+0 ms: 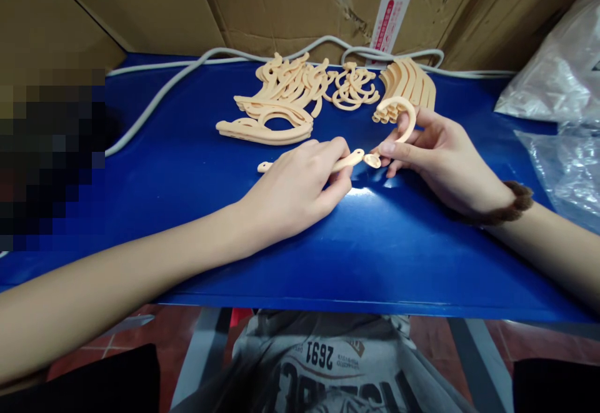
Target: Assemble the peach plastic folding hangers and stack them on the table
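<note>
My left hand (300, 185) is closed around a beige plastic hanger arm (350, 159), whose two ends stick out on either side of the fingers. In my right hand (445, 154) a beige hanger hook (409, 127) is pinched between thumb and fingers, its curve upward and its round base close to the arm's right end. Whether base and arm touch, I cannot tell. Behind my left hand lies a small stack of hanger pieces (262, 132). Loose hanger arms (290, 82), a heap of hooks (354, 91) and a row of nested arms (415, 85) lie farther back.
The blue table (398, 250) carries everything. A grey cable (159, 97) runs along its back, before cardboard boxes (290, 7). Clear plastic bags (553, 75) lie at the right. A blurred-out area covers the left edge.
</note>
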The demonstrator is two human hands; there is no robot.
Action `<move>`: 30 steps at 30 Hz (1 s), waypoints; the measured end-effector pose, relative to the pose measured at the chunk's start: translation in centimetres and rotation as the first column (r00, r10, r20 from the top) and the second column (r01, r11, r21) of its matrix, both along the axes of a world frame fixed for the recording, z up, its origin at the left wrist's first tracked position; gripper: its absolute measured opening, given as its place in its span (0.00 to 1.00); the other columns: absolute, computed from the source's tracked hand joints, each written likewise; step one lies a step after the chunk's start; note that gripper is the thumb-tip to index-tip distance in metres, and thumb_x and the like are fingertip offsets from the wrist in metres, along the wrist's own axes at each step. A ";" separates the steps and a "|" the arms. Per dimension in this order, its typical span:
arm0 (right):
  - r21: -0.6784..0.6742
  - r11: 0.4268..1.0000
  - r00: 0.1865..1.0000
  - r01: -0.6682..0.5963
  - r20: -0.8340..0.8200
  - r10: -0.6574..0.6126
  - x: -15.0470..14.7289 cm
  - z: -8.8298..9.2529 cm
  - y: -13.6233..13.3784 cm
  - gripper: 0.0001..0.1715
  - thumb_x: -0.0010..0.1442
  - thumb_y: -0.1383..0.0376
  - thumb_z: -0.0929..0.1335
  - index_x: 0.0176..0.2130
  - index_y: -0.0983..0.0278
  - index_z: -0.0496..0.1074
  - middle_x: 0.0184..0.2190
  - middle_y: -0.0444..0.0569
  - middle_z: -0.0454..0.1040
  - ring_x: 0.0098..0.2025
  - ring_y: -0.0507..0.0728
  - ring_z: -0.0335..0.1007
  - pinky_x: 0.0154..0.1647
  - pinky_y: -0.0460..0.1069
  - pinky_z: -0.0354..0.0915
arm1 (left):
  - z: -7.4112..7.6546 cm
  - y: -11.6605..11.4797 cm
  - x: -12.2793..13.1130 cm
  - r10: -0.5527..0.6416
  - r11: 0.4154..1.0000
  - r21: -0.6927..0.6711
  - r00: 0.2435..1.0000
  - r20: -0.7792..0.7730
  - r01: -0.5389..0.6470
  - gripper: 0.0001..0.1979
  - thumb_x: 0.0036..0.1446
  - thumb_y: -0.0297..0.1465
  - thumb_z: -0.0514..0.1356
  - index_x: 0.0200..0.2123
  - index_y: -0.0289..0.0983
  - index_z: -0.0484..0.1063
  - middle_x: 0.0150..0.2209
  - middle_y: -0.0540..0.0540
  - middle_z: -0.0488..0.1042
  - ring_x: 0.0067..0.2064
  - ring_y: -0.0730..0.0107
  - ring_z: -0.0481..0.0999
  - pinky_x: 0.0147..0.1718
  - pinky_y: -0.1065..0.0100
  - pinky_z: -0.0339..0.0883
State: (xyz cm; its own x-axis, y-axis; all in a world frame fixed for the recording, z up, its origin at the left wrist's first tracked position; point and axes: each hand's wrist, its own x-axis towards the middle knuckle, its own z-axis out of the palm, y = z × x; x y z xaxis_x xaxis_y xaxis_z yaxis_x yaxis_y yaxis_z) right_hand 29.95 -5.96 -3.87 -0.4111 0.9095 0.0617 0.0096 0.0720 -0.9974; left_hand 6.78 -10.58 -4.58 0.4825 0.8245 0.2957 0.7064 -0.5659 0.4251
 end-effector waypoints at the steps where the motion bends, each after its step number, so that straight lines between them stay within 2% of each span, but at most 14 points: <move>1: -0.011 1.000 1.000 -0.001 -0.015 0.001 0.0 0.0 0.0 0.26 0.48 0.62 0.86 0.35 0.60 0.70 0.33 0.44 0.81 0.33 0.51 0.76 0.30 0.45 0.73 | 0.0 0.0 0.0 -0.006 1.000 0.004 1.000 -0.009 0.006 0.07 0.72 0.28 0.55 0.41 0.34 0.72 0.34 0.47 0.73 0.37 0.64 0.73 0.37 0.63 0.60; 9: -0.075 0.997 0.996 -0.001 -0.086 -0.006 0.4 -0.3 0.4 0.23 0.51 0.61 0.85 0.33 0.59 0.71 0.31 0.43 0.78 0.35 0.52 0.77 0.29 0.45 0.74 | -0.4 0.1 0.1 -0.050 0.999 0.017 0.998 -0.045 0.051 0.09 0.77 0.30 0.51 0.48 0.34 0.70 0.43 0.43 0.78 0.43 0.58 0.75 0.44 0.59 0.66; 15: -0.077 0.997 0.997 0.002 -0.078 -0.008 0.4 -0.2 0.4 0.25 0.49 0.60 0.86 0.35 0.59 0.72 0.31 0.43 0.79 0.33 0.51 0.76 0.30 0.45 0.74 | -0.6 0.5 -0.1 -0.075 0.995 0.064 0.995 -0.066 0.080 0.07 0.76 0.27 0.51 0.48 0.38 0.68 0.41 0.45 0.78 0.41 0.58 0.75 0.42 0.59 0.69; 21: -0.090 0.996 0.997 -0.012 -0.076 0.006 0.4 0.0 0.3 0.28 0.47 0.59 0.87 0.37 0.61 0.72 0.29 0.40 0.78 0.30 0.47 0.73 0.30 0.41 0.71 | -0.7 0.7 -0.3 -0.108 0.991 0.081 0.994 -0.018 0.109 0.06 0.75 0.27 0.52 0.48 0.39 0.69 0.43 0.45 0.77 0.44 0.58 0.77 0.45 0.58 0.73; 26: -0.094 0.995 0.998 -0.022 -0.054 0.017 0.5 0.2 0.3 0.31 0.46 0.56 0.87 0.37 0.61 0.71 0.27 0.39 0.76 0.28 0.46 0.71 0.28 0.40 0.68 | -0.8 0.8 -0.4 -0.178 0.980 0.096 0.982 0.059 0.172 0.05 0.75 0.25 0.55 0.49 0.37 0.69 0.44 0.45 0.78 0.44 0.62 0.79 0.46 0.62 0.74; 30: -0.096 0.995 0.999 -0.038 -0.037 0.035 0.5 0.3 0.2 0.31 0.46 0.54 0.87 0.37 0.61 0.70 0.27 0.39 0.76 0.29 0.47 0.71 0.27 0.41 0.67 | -0.9 0.9 -0.6 -0.219 0.971 0.112 0.973 0.068 0.211 0.05 0.75 0.25 0.56 0.50 0.35 0.70 0.43 0.46 0.80 0.44 0.65 0.82 0.42 0.68 0.72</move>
